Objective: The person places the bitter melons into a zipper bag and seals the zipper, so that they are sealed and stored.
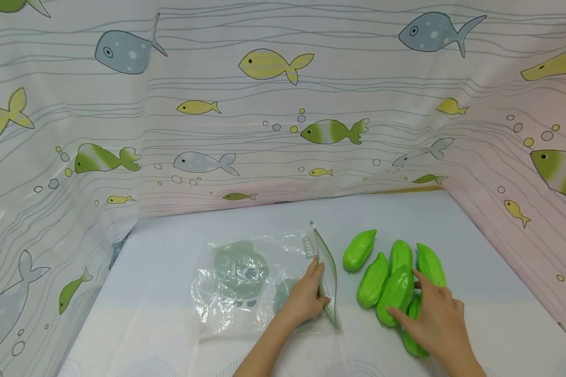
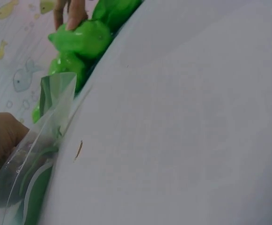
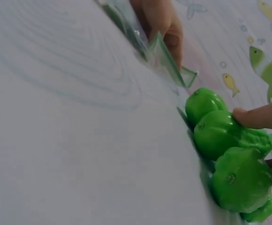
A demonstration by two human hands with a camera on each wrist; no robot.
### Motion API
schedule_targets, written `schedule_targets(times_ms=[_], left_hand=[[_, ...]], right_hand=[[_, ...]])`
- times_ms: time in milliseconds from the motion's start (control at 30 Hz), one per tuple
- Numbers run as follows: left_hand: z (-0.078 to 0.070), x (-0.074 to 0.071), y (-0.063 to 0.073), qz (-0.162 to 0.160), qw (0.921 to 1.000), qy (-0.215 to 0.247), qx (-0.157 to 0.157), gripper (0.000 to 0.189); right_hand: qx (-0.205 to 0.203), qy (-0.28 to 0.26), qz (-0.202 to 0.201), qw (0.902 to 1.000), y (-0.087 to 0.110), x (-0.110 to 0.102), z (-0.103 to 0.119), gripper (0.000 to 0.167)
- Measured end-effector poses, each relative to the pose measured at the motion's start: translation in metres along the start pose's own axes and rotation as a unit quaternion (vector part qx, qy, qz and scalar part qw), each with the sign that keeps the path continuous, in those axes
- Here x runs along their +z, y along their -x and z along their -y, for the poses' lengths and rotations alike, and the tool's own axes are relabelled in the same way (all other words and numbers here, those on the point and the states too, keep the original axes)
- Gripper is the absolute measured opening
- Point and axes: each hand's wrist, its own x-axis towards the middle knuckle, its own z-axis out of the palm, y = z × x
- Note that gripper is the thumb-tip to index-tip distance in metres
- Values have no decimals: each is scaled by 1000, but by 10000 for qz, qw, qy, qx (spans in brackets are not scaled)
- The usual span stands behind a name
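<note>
A clear zip bag (image 1: pixel 207 309) with green bear prints lies flat at centre, its green-edged mouth gaping to the right. My left hand (image 1: pixel 303 296) grips the bag by that mouth, thumb and fingers spread along the edge. To its right, my right hand (image 1: pixel 438 319) holds a bright green, ridged gourd (image 1: pixel 393 298) resting over the others, thumb at its near end and fingers on its far side. In the right wrist view the thumb presses on the gourd (image 3: pixel 216 136). Several similar gourds (image 1: pixel 373 283) lie around and under it.
A single gourd (image 1: pixel 358 251) lies farther back, just beyond the bag's mouth. The white tabletop (image 1: pixel 170 241) is bounded at the back and sides by a fish-print curtain (image 1: pixel 264 152).
</note>
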Motion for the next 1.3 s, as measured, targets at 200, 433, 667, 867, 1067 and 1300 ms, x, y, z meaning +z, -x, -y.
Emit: schedule_targets(times_ms=[200,433,667,867,1067,1300], left_hand=[[-1,0,0,-24,10000,-1,50,80],[-1,1,0,-55,9999,-100,43,81],[-1,1,0,-66,9998,-160,48,82],[-1,2,1,-44,9999,-136,53,82],[-1,1,1,-48,9999,-129,52,83],[0,-2,2,-64,10000,-6,34,85]], right_hand=[[289,162,327,9989,-4,1,6,101],[401,-133,260,9988,-8,5,14,88],[508,-133,311,9981,-14,8,21,84],[648,-172,464,9967,-18,13,24,83],[918,-634,485,9926,-20,14,24,79],[1037,-1100,468,9874,-22,7,28,78]])
